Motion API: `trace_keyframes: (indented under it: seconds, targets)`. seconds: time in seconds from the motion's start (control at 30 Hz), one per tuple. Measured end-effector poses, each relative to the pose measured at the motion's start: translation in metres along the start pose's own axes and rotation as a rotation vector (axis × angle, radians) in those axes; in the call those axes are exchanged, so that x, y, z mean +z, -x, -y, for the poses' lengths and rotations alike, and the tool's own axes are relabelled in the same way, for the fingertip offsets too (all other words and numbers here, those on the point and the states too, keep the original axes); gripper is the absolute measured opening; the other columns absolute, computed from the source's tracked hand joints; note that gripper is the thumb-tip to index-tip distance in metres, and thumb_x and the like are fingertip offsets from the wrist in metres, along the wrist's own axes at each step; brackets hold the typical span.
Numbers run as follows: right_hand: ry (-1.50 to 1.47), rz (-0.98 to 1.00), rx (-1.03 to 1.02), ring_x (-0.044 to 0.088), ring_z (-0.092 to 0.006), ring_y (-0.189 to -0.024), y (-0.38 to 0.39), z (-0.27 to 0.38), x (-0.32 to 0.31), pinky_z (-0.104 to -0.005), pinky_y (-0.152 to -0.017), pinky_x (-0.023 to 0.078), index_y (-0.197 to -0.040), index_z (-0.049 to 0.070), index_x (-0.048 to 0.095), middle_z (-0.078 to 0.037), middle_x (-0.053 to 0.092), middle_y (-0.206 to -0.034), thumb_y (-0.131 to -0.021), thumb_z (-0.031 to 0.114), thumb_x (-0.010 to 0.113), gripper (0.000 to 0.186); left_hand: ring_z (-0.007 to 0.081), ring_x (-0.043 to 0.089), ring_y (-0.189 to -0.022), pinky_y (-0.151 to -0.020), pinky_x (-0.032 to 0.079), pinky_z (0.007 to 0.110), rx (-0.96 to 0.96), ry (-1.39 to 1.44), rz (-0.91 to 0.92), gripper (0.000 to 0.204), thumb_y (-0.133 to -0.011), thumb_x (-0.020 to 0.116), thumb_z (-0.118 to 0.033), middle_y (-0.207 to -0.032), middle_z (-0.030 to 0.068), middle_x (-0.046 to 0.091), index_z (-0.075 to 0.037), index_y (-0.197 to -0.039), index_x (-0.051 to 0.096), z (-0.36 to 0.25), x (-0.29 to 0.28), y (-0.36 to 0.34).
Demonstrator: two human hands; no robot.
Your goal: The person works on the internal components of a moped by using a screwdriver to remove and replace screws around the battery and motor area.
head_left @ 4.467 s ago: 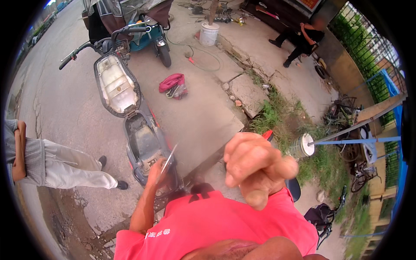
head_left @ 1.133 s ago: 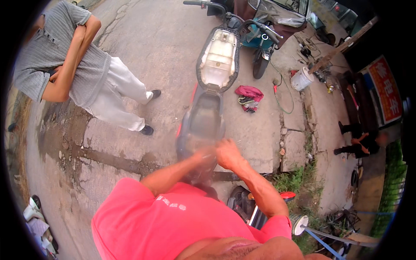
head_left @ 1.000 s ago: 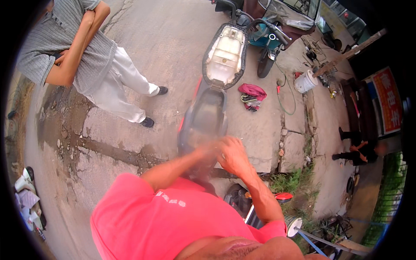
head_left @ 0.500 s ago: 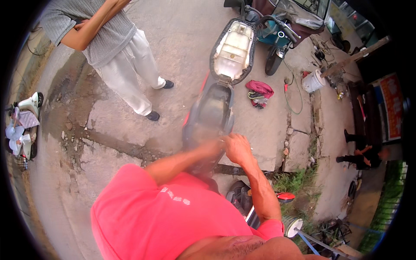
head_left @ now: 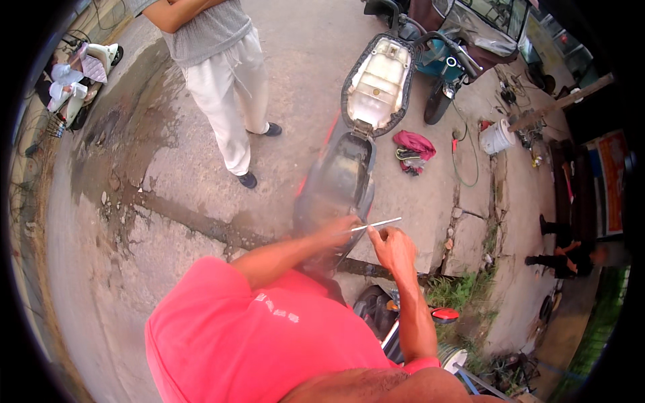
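Hands [head_left: 395, 250] a little farther apart than before, slim silver rod [head_left: 384, 222] back in clear view

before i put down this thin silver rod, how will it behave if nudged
The thin silver rod is probably stiff, since it juts straight out past the left hand. Being so slender, it looks light. Nudged, it might roll, though its cross-section is too small to tell.

Bright, diffuse daylt, v. soft shadows; hazy smear over scooter [head_left: 342, 171], near; fisheye bends edges, rim blk; sign [head_left: 611, 181], right, fuzzy.
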State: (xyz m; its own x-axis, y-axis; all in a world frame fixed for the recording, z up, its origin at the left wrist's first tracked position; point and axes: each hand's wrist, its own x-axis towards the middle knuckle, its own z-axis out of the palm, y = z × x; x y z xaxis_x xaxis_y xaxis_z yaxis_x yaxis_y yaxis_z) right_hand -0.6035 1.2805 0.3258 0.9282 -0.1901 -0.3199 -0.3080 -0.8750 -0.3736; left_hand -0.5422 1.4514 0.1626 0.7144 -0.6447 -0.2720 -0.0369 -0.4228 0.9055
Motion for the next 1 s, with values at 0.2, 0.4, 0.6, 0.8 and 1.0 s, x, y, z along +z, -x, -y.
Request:
trace_keyframes:
  seconds: [0.2, 0.4, 0.6, 0.8, 1.0]
  targets:
    - [-0.062, 0.008, -0.217, 0.067, -0.0404, -0.104, -0.041, 0.006, 0.014, -0.0516, -0.092, 0.050, -0.110, 0.004, 0.075, -0.020, 0.071, -0.103, -0.090, 0.028, 0.067, 0.032, 0.0383, 0.067, -0.113, -0.095, 0.053, 0.046, 0.113, -0.031, -0.019, 0.034, -0.100, 0.056, -0.032, -0.117, 0.0175, 0.072, -0.013, -0.125, 0.067, 0.019, 0.009, -0.024]
    - [0.083, -0.129, -0.653, 0.057, -0.0335, -0.123, -0.038, 0.010, 0.005, -0.0509, -0.105, 0.043, -0.113, 0.013, 0.076, -0.011, 0.067, -0.116, -0.080, 0.003, 0.066, 0.036, 0.0319, 0.068, -0.112, -0.097, 0.053, 0.043, 0.288, -0.024, 0.004, 0.030, -0.097, 0.059, -0.026, -0.113, 0.0144, 0.072, -0.010, -0.120, 0.071, 0.077, 0.031, -0.031]
    - [-0.084, -0.319, -0.498, 0.055, -0.0355, -0.127, -0.017, 0.001, 0.014, -0.0504, -0.104, 0.045, -0.115, 0.014, 0.074, -0.011, 0.065, -0.120, -0.078, -0.002, 0.065, 0.041, 0.0353, 0.066, -0.119, -0.097, 0.053, 0.045, 0.289, -0.216, -0.011, 0.036, -0.100, 0.057, -0.028, -0.124, 0.0178, 0.070, -0.009, -0.130, 0.064, 0.010, -0.001, -0.007]
    - [0.012, -0.193, -0.738, 0.055, -0.0363, -0.129, -0.043, -0.012, 0.033, -0.0525, -0.107, 0.044, -0.108, 0.010, 0.074, -0.009, 0.066, -0.125, -0.074, 0.002, 0.067, 0.035, 0.0401, 0.067, -0.116, -0.097, 0.053, 0.046, 0.130, 0.192, 0.001, 0.038, -0.101, 0.055, -0.030, -0.120, 0.0218, 0.071, -0.008, -0.130, 0.064, -0.007, -0.010, -0.007]
    - [0.096, -0.296, -0.786, 0.053, -0.0368, -0.133, -0.047, 0.000, 0.014, -0.0544, -0.109, 0.043, -0.113, 0.010, 0.073, -0.012, 0.067, -0.126, -0.077, 0.002, 0.067, 0.037, 0.0432, 0.066, -0.116, -0.099, 0.052, 0.049, 0.035, 0.106, -0.018, 0.040, -0.099, 0.056, -0.032, -0.119, 0.0257, 0.071, -0.003, -0.126, 0.066, -0.027, -0.019, -0.003]
